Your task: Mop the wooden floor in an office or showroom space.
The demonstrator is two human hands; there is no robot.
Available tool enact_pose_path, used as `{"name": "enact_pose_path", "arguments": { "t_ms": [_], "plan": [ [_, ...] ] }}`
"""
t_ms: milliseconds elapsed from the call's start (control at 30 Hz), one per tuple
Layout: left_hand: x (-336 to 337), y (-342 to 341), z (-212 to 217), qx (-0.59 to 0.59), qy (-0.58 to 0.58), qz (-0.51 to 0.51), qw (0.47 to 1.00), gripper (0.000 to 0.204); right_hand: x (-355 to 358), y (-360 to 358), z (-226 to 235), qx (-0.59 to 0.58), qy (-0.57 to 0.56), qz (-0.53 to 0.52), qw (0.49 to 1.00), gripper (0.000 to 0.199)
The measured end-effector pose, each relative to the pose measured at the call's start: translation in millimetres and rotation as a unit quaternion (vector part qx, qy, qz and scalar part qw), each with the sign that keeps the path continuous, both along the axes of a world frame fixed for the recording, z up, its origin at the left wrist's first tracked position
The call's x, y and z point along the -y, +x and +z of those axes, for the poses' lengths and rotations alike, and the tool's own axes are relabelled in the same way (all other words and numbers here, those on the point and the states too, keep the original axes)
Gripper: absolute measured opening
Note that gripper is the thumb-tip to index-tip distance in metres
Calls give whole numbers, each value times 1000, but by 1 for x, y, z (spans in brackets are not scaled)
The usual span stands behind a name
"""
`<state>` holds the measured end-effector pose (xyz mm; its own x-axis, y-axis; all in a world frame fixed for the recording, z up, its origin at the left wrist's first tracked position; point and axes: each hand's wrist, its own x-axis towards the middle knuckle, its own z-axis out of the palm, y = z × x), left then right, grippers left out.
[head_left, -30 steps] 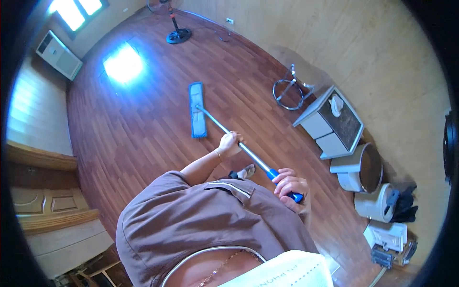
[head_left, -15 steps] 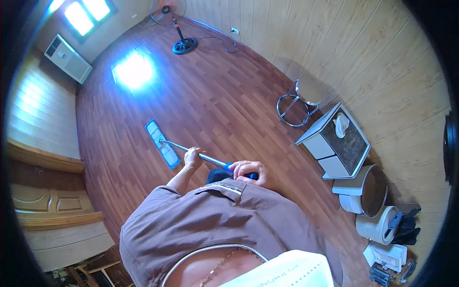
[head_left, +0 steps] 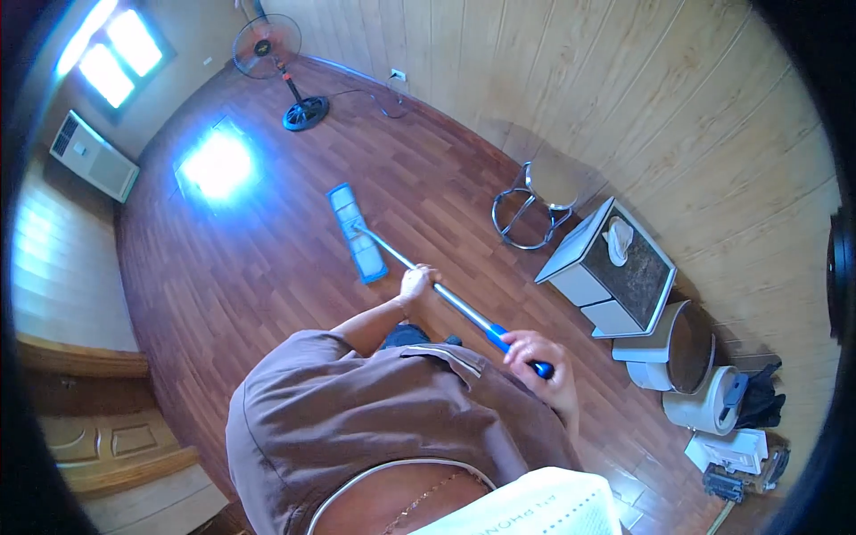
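Note:
A flat mop (head_left: 358,234) with a long blue-edged pad lies on the wood-look floor ahead of me. Its silver pole slants back toward my right side and ends in a blue grip. My left hand (head_left: 416,283) is closed around the pole partway down, arm stretched forward. Up at the blue grip, my right hand (head_left: 535,353) is wrapped on the handle, close to its dark end cap. Both hands hold the same mop, and its pad rests flat on the floor.
A standing fan (head_left: 306,112) with a trailing cord is at the far wall. Along the right wall stand a chrome-framed stool (head_left: 524,207), a small cabinet (head_left: 642,276) with a cloth on top, and round bins (head_left: 704,401). A wooden door (head_left: 116,441) is at left.
The mop pad has moved right and farther forward across the floor. My left hand has reached forward and right, while my right hand has shifted right and back with the grip.

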<state>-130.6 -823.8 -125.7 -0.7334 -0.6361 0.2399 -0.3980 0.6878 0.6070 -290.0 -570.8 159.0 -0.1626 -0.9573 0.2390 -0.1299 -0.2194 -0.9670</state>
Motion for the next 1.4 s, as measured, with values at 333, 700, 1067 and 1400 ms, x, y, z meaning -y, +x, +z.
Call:
{"name": "enact_pose_path", "arguments": {
  "t_ms": [333, 700, 1067, 1400],
  "plan": [
    [19, -143, 55, 37, 70, -242, 967, 29, 9, 19, 34, -83, -46, -189, 977, 55],
    [107, -180, 39, 106, -46, -295, 949, 29, 90, 34, -8, -61, -60, -346, 934, 34],
    [255, -101, -34, 44, -52, -195, 978, 31, 194, 35, -63, -9, -9, -191, 981, 11],
    [264, -24, -38, 123, -42, -72, 989, 26, 213, 33, -85, 74, -17, -105, 992, 8]
  ]
}}
